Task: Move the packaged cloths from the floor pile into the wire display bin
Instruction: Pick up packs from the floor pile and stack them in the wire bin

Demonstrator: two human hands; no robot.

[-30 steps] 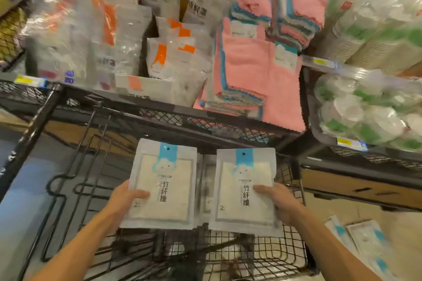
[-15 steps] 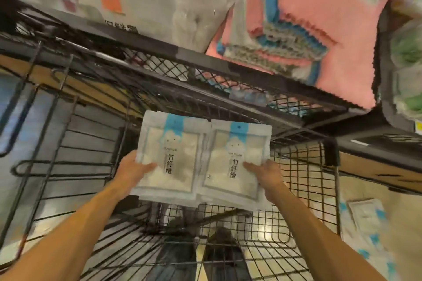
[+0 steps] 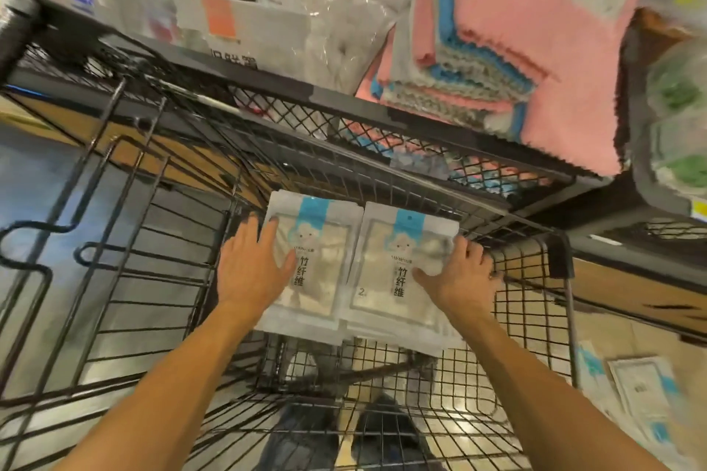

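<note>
White packaged cloths with blue header strips sit side by side inside the black wire display bin (image 3: 535, 302), standing against its far wall. The left hand (image 3: 252, 271) lies flat with straight fingers on the left packet (image 3: 317, 279). The right hand (image 3: 463, 279) holds the right packet (image 3: 405, 271) at its right edge, thumb across the front and fingers curled round the side. More packets (image 3: 639, 390) of the same kind lie on the floor to the right of the bin. Pink and blue cloths (image 3: 509, 31) are stacked on the mesh shelf (image 3: 401, 126) above.
</note>
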